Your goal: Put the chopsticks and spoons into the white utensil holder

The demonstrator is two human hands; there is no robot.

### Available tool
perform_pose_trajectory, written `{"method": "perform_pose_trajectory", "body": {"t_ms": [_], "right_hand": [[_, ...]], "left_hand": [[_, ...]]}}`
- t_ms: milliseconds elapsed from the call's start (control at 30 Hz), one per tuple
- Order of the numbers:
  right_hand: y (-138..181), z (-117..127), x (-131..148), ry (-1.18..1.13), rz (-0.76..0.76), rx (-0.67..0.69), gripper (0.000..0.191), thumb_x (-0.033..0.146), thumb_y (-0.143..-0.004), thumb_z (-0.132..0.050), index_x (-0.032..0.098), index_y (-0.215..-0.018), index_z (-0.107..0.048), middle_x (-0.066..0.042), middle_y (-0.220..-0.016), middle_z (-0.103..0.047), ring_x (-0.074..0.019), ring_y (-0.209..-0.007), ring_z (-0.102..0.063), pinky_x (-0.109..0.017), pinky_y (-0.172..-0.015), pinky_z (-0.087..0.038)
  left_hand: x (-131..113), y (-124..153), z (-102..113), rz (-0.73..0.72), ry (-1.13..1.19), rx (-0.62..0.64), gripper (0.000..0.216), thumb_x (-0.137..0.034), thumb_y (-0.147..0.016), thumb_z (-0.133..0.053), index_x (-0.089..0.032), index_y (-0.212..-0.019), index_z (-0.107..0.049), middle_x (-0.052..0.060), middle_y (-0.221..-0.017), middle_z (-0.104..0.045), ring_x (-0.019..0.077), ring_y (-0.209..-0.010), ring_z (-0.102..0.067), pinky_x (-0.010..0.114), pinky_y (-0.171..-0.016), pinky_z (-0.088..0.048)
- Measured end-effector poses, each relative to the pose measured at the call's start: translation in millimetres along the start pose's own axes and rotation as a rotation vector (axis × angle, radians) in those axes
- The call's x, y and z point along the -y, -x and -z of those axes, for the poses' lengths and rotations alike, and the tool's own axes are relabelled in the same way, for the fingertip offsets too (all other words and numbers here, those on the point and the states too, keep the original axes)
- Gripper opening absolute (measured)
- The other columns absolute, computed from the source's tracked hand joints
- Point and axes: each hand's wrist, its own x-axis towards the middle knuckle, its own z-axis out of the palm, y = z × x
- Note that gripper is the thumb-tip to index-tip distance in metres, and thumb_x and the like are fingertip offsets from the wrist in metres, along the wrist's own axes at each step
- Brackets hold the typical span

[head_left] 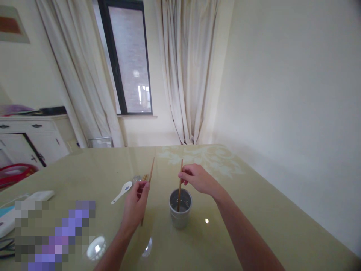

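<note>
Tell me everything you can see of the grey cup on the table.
The grey cup stands upright on the glossy table, its round mouth open upward. It looks smooth-walled, with a pale rim and light specks, perhaps holes, showing inside; ceramic or plastic, I can't tell. The right hand holds a wooden-looking chopstick whose lower end is inside; whether it touches the bottom is unclear. Neither hand touches the cup.

Cup [180, 219] on table [262, 192]; chopstick [180, 186] in cup; spoon [123, 191] left of cup
</note>
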Motion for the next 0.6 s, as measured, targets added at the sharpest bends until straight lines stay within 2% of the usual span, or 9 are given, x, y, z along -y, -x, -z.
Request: {"method": "perform_pose_trajectory", "body": {"t_ms": [133, 267, 333, 467, 567, 600], "right_hand": [[-1, -1, -2, 0.005, -0.01, 0.015, 0.024, 0.022, -0.1, -0.063, 0.018, -0.077, -0.069, -0.006, -0.079, -0.081, -0.0185, -0.071, -0.076, -0.028, -0.068, -0.053], [-2, -1, -3, -0.002, 0.003, 0.03, 0.024, 0.021, -0.1, -0.064, 0.018, -0.077, -0.071, -0.006, -0.08, -0.081, -0.0178, -0.071, -0.076, -0.027, -0.067, -0.053], [-2, -1, -3, -0.005, 0.004, 0.03, 0.025, 0.022, -0.1, -0.063, 0.018, -0.077, -0.072, -0.007, -0.08, -0.081, -0.0186, -0.071, -0.076, -0.028, -0.067, -0.053], [-1, 1, -4, -0.017, -0.004, 0.019, 0.019, 0.023, -0.098, -0.066, 0.018, -0.083, -0.076, -0.006, -0.081, -0.081, -0.019, -0.071, -0.076, -0.029, -0.068, -0.054], [2, 11, -9, 0.0, 0.003, -0.01, 0.009, 0.026, -0.091, -0.076, 0.017, -0.091, -0.079, -0.005, -0.082, -0.08, -0.0189, -0.074, -0.075, -0.029, -0.07, -0.054], [3, 16, -12, 0.004, -0.005, -0.03, 0.012, 0.026, -0.086, -0.081, 0.017, -0.095, -0.079, -0.005, -0.085, -0.08, -0.019, -0.075, -0.075, -0.029, -0.069, -0.054]], "left_hand": [[-14, 4, -3, 0.045, 0.233, -0.018, 0.055, -0.075, -0.089, -0.063, -0.02, -0.093, -0.065, -0.002, -0.069, -0.065, 0.0153, -0.062, -0.06, 0.026, -0.058, -0.05], [-26, 11, -6, 0.14, 0.369, 0.005, 0.055, -0.075, -0.089, -0.065, -0.021, -0.095, -0.061, -0.007, -0.066, -0.057, 0.0078, -0.045, -0.044, 0.019, -0.04, -0.033], [-29, 13, -7, 0.145, 0.399, -0.003, 0.055, -0.075, -0.088, -0.066, -0.021, -0.095, -0.06, -0.008, -0.067, -0.054, 0.0058, -0.044, -0.04, 0.016, -0.039, -0.029], [-29, 14, -9, 0.147, 0.443, 0.001, 0.054, -0.074, -0.086, -0.07, -0.021, -0.094, -0.061, -0.009, -0.066, -0.048, 0.0057, -0.047, -0.041, 0.015, -0.041, -0.03], [-29, 14, -10, 0.163, 0.473, -0.002, 0.054, -0.073, -0.085, -0.072, -0.022, -0.095, -0.062, -0.009, -0.069, -0.049, 0.0058, -0.049, -0.04, 0.015, -0.041, -0.031], [-30, 15, -11, 0.166, 0.488, -0.004, 0.054, -0.073, -0.084, -0.074, -0.022, -0.096, -0.063, -0.008, -0.069, -0.049, 0.0059, -0.05, -0.04, 0.015, -0.042, -0.032]]}}
